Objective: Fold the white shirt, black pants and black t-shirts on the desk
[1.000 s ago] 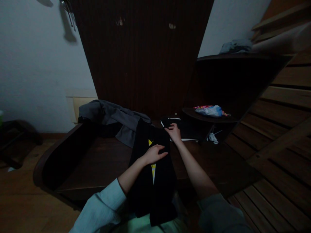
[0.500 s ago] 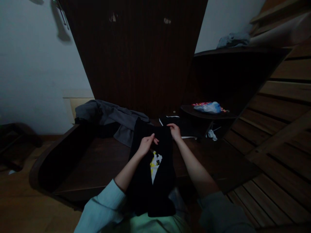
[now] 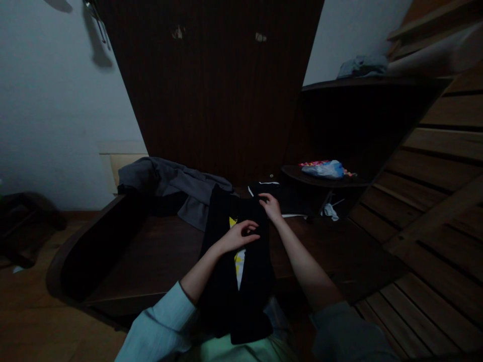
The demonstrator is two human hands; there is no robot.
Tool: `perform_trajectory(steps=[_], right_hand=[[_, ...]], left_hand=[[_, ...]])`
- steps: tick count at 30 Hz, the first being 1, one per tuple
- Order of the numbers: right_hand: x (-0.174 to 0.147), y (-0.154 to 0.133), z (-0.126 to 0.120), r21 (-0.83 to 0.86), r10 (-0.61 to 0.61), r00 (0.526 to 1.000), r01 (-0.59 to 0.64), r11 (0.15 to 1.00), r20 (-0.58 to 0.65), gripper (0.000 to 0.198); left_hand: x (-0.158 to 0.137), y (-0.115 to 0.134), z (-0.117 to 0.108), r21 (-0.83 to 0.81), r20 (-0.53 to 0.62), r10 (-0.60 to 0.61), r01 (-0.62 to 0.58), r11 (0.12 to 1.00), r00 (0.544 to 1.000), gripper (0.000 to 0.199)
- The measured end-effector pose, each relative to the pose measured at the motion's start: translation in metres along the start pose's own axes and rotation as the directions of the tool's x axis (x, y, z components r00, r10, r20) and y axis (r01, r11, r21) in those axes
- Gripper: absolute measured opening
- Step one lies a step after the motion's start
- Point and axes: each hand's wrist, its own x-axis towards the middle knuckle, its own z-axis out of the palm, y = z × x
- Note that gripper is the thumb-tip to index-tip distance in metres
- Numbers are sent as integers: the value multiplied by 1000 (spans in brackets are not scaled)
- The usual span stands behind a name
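Note:
A black garment (image 3: pixel 252 281) lies lengthwise from the bench to my lap, its exact kind hard to make out in the dim light. Down its middle a narrow gap shows a white and yellow printed cloth (image 3: pixel 239 264). Over this gap is my left hand (image 3: pixel 238 236), palm down, its thumb and fingers apart and holding nothing. At the garment's far right corner rests my right hand (image 3: pixel 270 206), fingers loosely curved with a small space between thumb and fingertips. Whether it touches the fabric there is hard to see.
A dark wooden bench (image 3: pixel 151 266) carries a crumpled grey garment (image 3: pixel 166 176) at back left and a black item with white edging (image 3: pixel 290 198) behind my right hand. On a corner shelf (image 3: pixel 290 173) lies a plastic bag (image 3: pixel 328 170). Slatted wood (image 3: pixel 445 221) stands at right.
My left hand has come down and slightly right across the gap, its fingers spreading from a loose curl. My right hand stays at the corner, its fingers a little more apart.

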Motion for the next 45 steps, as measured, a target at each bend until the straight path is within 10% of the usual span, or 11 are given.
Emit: perform_trajectory(steps=[8, 18, 26, 34, 45], right_hand=[[2, 4, 0, 34, 1, 1000, -1, 999, 6, 21], [0, -17, -3, -284, -1, 999, -12, 959, -45, 23], [11, -54, 31, -533, -28, 994, 79, 842, 103, 26], [3, -61, 75, -339, 61, 967, 28, 940, 249, 15], [34, -42, 45, -280, 54, 898, 79, 957, 437, 37]], left_hand=[[-9, 14, -6, -333, 447, 60, 104, 937, 892, 50], [2, 3, -7, -356, -17, -121, 107, 928, 993, 29], [1, 5, -4, 13, -93, -45, 46, 999, 995, 37], [-23, 9, -19, 361, -63, -55, 74, 929, 996, 30], [-38, -4, -12, 434, -151, -54, 115, 894, 987, 26]])
